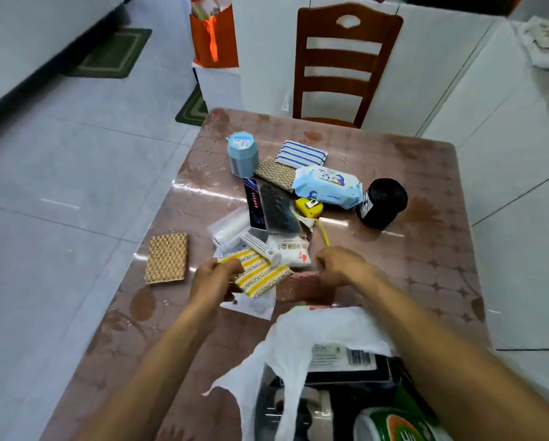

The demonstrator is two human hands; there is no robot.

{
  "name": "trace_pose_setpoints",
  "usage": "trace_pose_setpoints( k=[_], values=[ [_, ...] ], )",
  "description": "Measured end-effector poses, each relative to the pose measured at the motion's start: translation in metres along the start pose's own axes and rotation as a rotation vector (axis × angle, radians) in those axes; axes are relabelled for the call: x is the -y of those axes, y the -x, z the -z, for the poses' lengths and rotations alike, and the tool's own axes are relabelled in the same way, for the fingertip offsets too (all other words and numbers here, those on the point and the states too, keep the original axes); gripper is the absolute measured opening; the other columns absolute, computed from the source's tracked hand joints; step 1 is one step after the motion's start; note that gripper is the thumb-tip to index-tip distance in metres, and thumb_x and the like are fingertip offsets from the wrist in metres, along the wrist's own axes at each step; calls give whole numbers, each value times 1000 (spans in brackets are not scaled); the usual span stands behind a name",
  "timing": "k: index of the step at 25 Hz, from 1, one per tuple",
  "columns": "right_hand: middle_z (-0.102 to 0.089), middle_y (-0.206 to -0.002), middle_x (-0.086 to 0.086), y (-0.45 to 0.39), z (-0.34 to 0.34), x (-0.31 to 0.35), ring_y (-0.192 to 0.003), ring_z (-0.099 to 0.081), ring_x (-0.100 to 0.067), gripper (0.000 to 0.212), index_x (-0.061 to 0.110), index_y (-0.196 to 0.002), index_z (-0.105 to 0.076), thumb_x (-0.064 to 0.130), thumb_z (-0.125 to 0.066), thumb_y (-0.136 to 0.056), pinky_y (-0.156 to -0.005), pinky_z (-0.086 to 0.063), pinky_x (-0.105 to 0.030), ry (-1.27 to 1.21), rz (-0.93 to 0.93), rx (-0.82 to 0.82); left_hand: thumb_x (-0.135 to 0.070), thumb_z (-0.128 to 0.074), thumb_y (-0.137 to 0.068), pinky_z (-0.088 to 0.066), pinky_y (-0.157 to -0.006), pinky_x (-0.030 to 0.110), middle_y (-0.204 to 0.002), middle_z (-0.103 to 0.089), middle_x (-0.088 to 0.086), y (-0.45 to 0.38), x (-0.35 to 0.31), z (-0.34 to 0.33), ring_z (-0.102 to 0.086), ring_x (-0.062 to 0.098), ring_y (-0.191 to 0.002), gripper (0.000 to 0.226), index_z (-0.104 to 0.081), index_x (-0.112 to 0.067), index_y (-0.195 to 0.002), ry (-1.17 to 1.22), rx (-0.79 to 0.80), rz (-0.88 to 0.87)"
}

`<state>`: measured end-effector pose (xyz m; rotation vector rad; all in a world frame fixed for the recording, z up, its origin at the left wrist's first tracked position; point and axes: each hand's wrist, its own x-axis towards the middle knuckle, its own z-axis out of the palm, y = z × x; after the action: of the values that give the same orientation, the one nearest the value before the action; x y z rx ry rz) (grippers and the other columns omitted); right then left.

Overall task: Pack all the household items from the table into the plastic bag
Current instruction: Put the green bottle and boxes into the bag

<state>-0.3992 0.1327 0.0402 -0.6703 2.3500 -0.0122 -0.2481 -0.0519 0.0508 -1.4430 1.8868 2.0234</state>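
My left hand (214, 278) grips a yellow striped cloth (260, 275). My right hand (340, 265) grabs a pink sponge (302, 286). The plastic bag (314, 342), bottom middle, holds some things already. Many still lie on the surface (425, 249).

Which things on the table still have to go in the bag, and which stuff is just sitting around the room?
For the bag: yellow striped cloth, blue striped cloth, two woven pads, wet wipes, black yarn, tape measure, blue canister.

Just around: wooden chair, orange bag, green floor mats.
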Motion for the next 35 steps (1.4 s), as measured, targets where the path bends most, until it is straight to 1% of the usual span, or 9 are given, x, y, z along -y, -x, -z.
trace_pose_setpoints(
  k=[3,6,11,14,17,22,25,27,35],
  values=[
    [-54,-64,1,52,43,-8,-66,-55,-26,21,21,-65,-39,23,-59,-74,-48,-28,-30,-204,-12,-288,-5,-59,-84,-53,-61,32,-82,-70,11,47,-20,28,-65,25,-67,8,-63,-9,-89,91,26,-47],
    [-57,-70,-1,141,78,-24,-67,-55,-26,20,22,-75,-44,27,-62,-71,-53,-41,-37,-445,-56,-562,-8,-64,-86,-56,-74,44,-95,-71,9,106,-49,45,-68,33,-84,12,-64,-17,-94,56,16,-231],
    [-63,-70,9,317,26,-17,-60,-63,-9,22,26,-77,-51,16,-71,-75,-48,-51,-28,-840,-15,-991,-8,-70,-79,-47,-50,12,-66,-69,-16,229,-98,37,-62,0,-55,20,-59,-26,-80,18,33,-788],
    [-57,-71,10,347,-43,-16,-63,-58,-7,31,27,-76,-49,12,-75,-70,-50,-41,-9,-580,-105,-873,-27,-83,-67,-54,-52,23,-73,-70,-8,287,-85,21,-65,15,-59,25,-62,-29,-82,-32,56,-907],
    [-65,-99,3,324,-76,-21,-78,-58,-16,28,25,-95,-58,20,-75,-74,-60,-44,-21,-252,-156,-676,-24,-81,-70,-55,-58,33,-85,-71,-5,308,-57,-1,-66,23,-71,22,-67,-30,-85,-158,79,-981],
    [-62,-119,-12,355,-57,-51,-104,-55,-38,44,18,-117,-63,20,-73,-74,-82,-39,-45,-131,-213,-1157,-11,-70,-66,-53,-64,33,-94,-68,-13,271,7,-46,-62,15,-88,22,-66,-22,-85,-570,110,-1128],
    [-65,-116,-12,348,-52,-83,-100,-59,-36,60,22,-129,-48,27,-75,-75,-81,-44,-43,-381,-439,-840,-4,-75,-65,-53,-56,41,-95,-66,-3,227,45,-80,-56,22,-89,26,-62,-18,-83,-858,189,-1208],
    [-69,-104,-7,336,-50,-87,-81,-66,-25,33,29,-114,-53,20,-65,-85,-68,-51,-36,-743,-315,-722,-9,-67,-72,-53,-53,40,-100,-63,2,212,58,-104,-55,25,-92,16,-62,-16,-85,-967,299,-1250],
    [-70,-86,11,334,-11,-75,-78,-68,-5,19,25,-96,-64,9,-53,-96,-58,-56,-22,-1216,4,-883,-36,-56,-85,-54,-89,45,-137,-55,10,216,76,-133,-52,28,-123,42,-62,-16,-121,-1038,548,-1032]
  ],
)
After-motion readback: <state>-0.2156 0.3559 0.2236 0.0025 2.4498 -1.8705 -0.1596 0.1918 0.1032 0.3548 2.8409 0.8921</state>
